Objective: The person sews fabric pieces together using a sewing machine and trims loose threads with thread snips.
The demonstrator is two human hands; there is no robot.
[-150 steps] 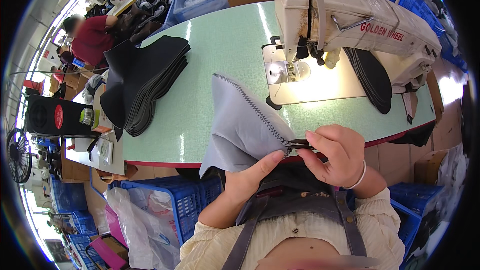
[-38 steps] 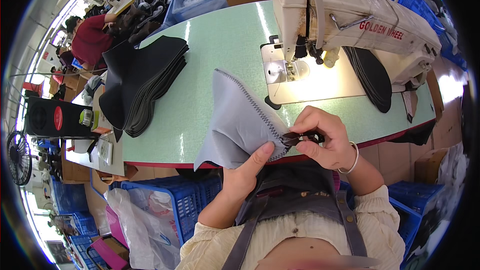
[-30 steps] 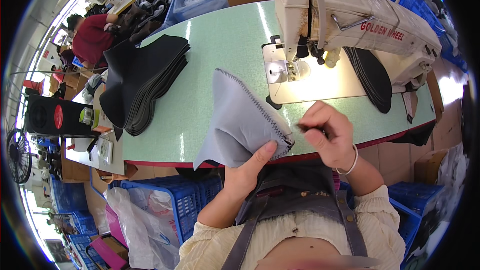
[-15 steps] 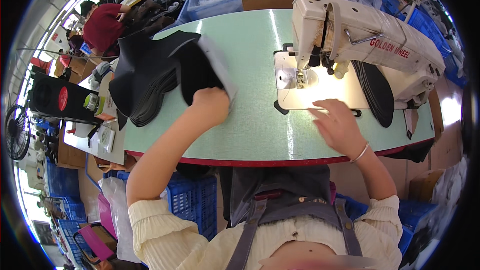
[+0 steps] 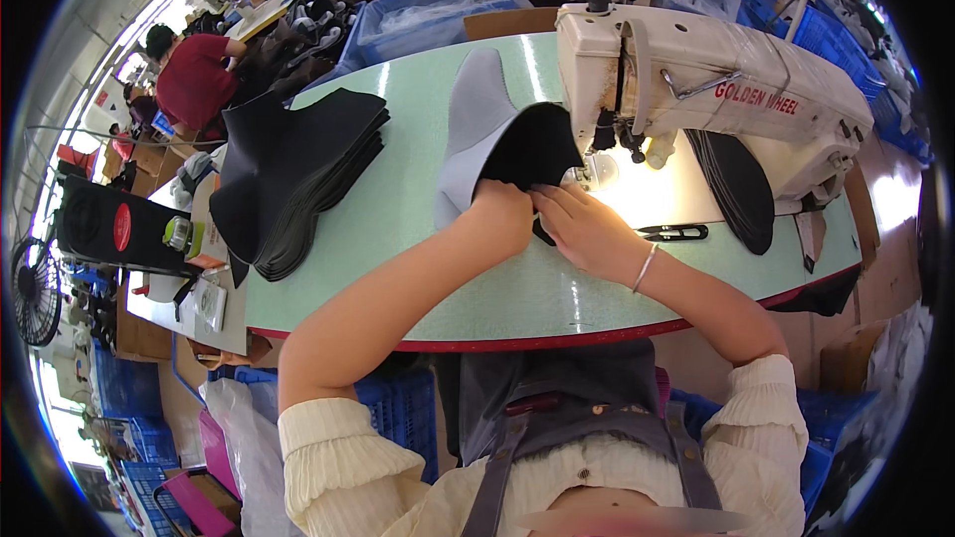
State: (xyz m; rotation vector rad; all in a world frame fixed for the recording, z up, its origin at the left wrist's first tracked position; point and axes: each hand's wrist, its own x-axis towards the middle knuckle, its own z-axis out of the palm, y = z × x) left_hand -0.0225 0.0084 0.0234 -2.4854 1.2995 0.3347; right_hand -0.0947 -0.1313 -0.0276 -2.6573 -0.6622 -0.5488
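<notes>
My left hand [image 5: 502, 217] and my right hand [image 5: 587, 229] meet at the near edge of a cut fabric piece [image 5: 468, 139], grey on one side and black on the other. Both are closed on that edge; the fingertips are partly hidden. The piece is curled over, its black side towards the white sewing machine [image 5: 686, 70]. Its right end lies close to the lit needle area [image 5: 594, 171]. On the left of the green table [image 5: 398, 288] a stack of black cut pieces [image 5: 288, 169] rests, apart from my hands.
Under the machine arm lies a stack of black rounded pieces [image 5: 734, 189]. Small black thread snips [image 5: 674, 233] lie right of my right hand. Blue bins [image 5: 438, 15] stand beyond the table. At far left are a fan [image 5: 38, 288] and a person in red [image 5: 197, 80].
My left hand has carried one piece from the left stack rightwards to the machine. My right hand has moved left and now grips its edge too. The snips have come into view.
</notes>
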